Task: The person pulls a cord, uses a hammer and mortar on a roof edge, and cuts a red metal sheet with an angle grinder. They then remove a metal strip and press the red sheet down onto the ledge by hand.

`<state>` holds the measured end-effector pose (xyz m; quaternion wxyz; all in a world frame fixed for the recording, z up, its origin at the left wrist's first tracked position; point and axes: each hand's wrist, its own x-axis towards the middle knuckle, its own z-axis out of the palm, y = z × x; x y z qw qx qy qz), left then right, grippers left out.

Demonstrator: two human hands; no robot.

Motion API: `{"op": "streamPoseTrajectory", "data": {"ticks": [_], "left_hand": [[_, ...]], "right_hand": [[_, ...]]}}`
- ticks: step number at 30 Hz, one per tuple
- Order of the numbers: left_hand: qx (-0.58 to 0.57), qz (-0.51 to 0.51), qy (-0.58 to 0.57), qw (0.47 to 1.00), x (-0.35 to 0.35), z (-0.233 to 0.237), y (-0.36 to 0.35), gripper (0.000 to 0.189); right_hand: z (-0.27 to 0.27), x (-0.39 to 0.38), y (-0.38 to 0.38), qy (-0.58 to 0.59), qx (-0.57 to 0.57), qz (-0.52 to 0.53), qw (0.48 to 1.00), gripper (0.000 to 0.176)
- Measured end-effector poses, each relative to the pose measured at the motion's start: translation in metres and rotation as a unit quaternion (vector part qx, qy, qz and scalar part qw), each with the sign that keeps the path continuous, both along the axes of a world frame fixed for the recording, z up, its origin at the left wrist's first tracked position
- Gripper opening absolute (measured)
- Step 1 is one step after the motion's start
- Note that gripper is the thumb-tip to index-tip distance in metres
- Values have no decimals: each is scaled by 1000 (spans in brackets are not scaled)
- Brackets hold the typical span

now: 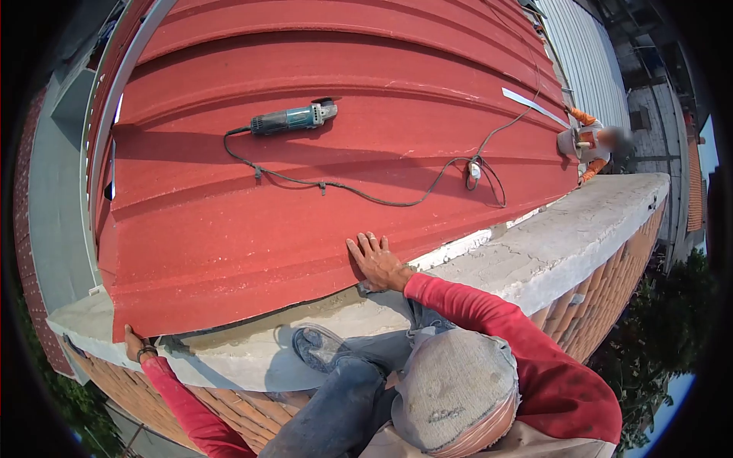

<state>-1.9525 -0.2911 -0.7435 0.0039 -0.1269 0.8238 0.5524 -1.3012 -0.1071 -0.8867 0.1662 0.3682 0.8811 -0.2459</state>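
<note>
My left hand (136,345), with a dark band at the wrist, grips the near left corner of a red ribbed metal roofing sheet (267,252). My right hand (378,263) lies flat on the same sheet near its front edge, fingers spread, a ring on one of them. Beyond my hands, a teal angle grinder (290,119) rests on its side on the red metal. Its black cord (366,197) trails rightward to a loose loop with a pale plug (475,169).
A cracked concrete ledge (565,237) runs under the front edge, with clay roof tiles (565,305) sloping below. Another person in orange sleeves (584,117) touches the sheet's far right end. A white strip (534,107) lies near them. My shoe (317,347) stands on the ledge.
</note>
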Motion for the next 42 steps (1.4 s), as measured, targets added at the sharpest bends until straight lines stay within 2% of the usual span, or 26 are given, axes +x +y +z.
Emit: {"op": "streamPoseTrajectory", "data": {"ticks": [4, 6, 7, 8, 10, 12, 14, 16, 18, 20, 22, 26, 27, 28, 29, 30, 32, 33, 34, 35, 36, 37, 39, 40, 42], "left_hand": [[59, -4, 7, 998, 16, 11, 1, 27], [-41, -43, 25, 998, 34, 35, 10, 31], [9, -21, 5, 1000, 32, 35, 12, 32], [7, -18, 5, 1000, 33, 35, 13, 32], [-124, -8, 13, 992, 29, 38, 14, 29], [-92, -29, 21, 995, 20, 18, 6, 27], [-111, 14, -1, 994, 20, 9, 7, 27], [-141, 12, -1, 990, 23, 0, -2, 30], [47, -1, -39, 998, 17, -20, -15, 30], [59, -10, -44, 997, 23, -18, -16, 34], [-16, -24, -67, 997, 28, -7, -19, 38], [11, -52, -96, 994, -14, -39, -33, 52], [-103, -61, -116, 986, -31, -45, -34, 63], [-225, -72, -138, 962, -36, -51, -41, 74], [-253, -82, -154, 952, -23, -46, -34, 74], [-433, -7, -58, 900, 8, -33, -4, 84], [-591, 57, 47, 803, 45, -37, 17, 94], [-595, -87, 199, 774, 55, -44, 16, 94], [-574, -228, 342, 709, 67, -45, 11, 95], [-523, -349, 352, 694, 119, -32, 31, 91], [-464, -462, 354, 668, 185, -22, 61, 87], [-428, -553, 311, 644, 219, -30, 69, 82], [-497, -644, 296, 500, 279, -40, 82, 80], [-502, -642, 294, 499, 288, -51, 87, 80], [-485, -639, 314, 507, 302, -70, 91, 74]], "right_hand": [[8, 5, 3, 13, 4, 13, 1000, 113], [19, 10, 6, 25, 0, 4, 1000, 112], [24, 11, 8, 33, -6, -2, 999, 112], [26, 14, 14, 33, -9, 1, 999, 112], [22, 13, 18, 40, -35, 18, 998, 111], [8, 7, 18, 29, -25, 31, 999, 111], [3, -3, 8, -3, -17, 28, 999, 111], [3, -5, 3, 2, -14, 29, 999, 110], [1, -4, 6, -12, -17, 38, 999, 112], [4, -4, 6, -13, -7, 38, 999, 109], [3, -4, 7, -7, 3, 42, 999, 105], [-12, -8, 5, 15, 42, 24, 999, 105], [-7, -11, 5, 21, 30, 10, 999, 103], [-1, -15, 7, 23, -15, -14, 1000, 99], [3, -17, 13, 23, -57, -38, 997, 95], [4, -15, 20, 49, -86, -71, 993, 86], [-7, -5, 32, 108, -145, -156, 971, 69], [-14, 1, 39, 140, -180, -205, 952, 61], [-14, 12, 47, 165, -174, -260, 935, 57], [-14, 29, 55, 190, -170, -312, 915, 52], [-23, 49, 62, 165, -153, -323, 919, 52], [-31, 71, 70, 141, -134, -333, 923, 52], [-38, 115, 78, 52, -100, -297, 948, 48], [-39, 131, 77, 54, -105, -294, 948, 48], [-39, 154, 75, 10, -185, -233, 955, 50]]}}
